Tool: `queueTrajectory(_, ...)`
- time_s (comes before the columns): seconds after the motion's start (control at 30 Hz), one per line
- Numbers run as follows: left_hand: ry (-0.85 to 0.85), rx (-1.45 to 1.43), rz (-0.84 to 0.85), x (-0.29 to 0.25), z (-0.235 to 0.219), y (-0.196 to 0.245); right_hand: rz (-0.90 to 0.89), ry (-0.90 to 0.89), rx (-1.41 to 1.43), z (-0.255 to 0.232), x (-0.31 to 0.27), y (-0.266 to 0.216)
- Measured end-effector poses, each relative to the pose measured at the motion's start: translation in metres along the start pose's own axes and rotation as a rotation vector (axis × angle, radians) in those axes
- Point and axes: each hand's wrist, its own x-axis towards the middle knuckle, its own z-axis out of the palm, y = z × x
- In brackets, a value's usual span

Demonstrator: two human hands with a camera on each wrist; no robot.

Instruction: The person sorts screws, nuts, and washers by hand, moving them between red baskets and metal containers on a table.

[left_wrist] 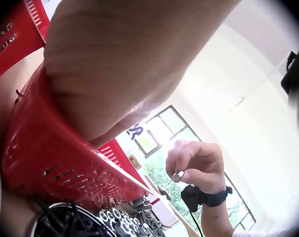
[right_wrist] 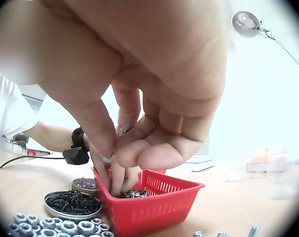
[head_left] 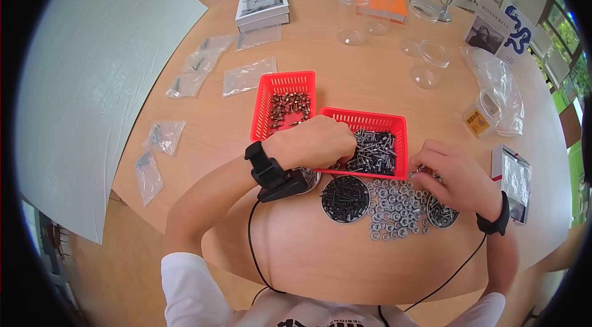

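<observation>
My left hand (head_left: pixel 316 142) reaches over the near wall of the right-hand red basket (head_left: pixel 404 136), among silver screws (head_left: pixel 375 153). In the right wrist view its fingers (right_wrist: pixel 117 177) point down into the basket; whether they grip a screw cannot be told. My right hand (head_left: pixel 455 174) is raised just right of that basket, above the loose nuts (head_left: pixel 394 213). Its thumb and fingers pinch a small shiny metal piece (left_wrist: pixel 178 176), seen in the left wrist view; its exact kind is unclear.
Round dishes of black screws (head_left: pixel 346 199) and silver screws (head_left: pixel 441 211) stand near the front. Another red basket (head_left: pixel 262 102) holds brownish screws. Small plastic bags (head_left: pixel 148 178) lie left; clear jars (head_left: pixel 428 68), books (head_left: pixel 262 6) and an open box (head_left: pixel 513 182) stand around.
</observation>
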Motion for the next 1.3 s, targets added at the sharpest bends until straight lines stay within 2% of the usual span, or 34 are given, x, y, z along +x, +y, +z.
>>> queueTrajectory(0.23, -0.122, -0.08, -0.043, 0.003, -0.005, 0.001, -0.009, 0.09, -0.021, 0.002, -0.023, -0.003)
queueTrajectory(0.37, -0.147, -0.091, -0.073, 0.005, -0.004, 0.0, 0.077, 0.053, 0.077, 0.005, -0.035, -0.008)
queueTrajectory(0.5, -0.044, -0.145, -0.001, -0.001, -0.011, -0.003, 0.031, 0.03, 0.004, 0.017, -0.045, -0.001)
queueTrajectory(0.63, 0.172, -0.24, -0.021, -0.014, -0.027, 0.008, 0.032, 0.017, 0.039, 0.031, -0.051, 0.006)
queueTrajectory(0.73, 0.231, -0.227, -0.013, -0.015, -0.03, 0.012, 0.015, 0.024, 0.052, 0.041, -0.051, 0.01)
queueTrajectory(0.83, 0.116, -0.227, -0.101, -0.009, -0.03, 0.022, 0.037, 0.019, 0.072, 0.043, -0.049, 0.009)
queueTrajectory(0.93, 0.077, -0.205, -0.114, -0.004, -0.021, 0.019, 0.035, 0.027, 0.096, 0.044, -0.046, 0.007)
queueTrajectory(1.13, 0.104, -0.164, -0.132, -0.004, -0.023, 0.023, -0.031, 0.077, 0.09, 0.051, -0.046, 0.02)
queueTrajectory(1.3, 0.205, -0.122, -0.079, -0.008, -0.023, 0.021, 0.01, 0.05, 0.121, 0.052, -0.041, 0.02)
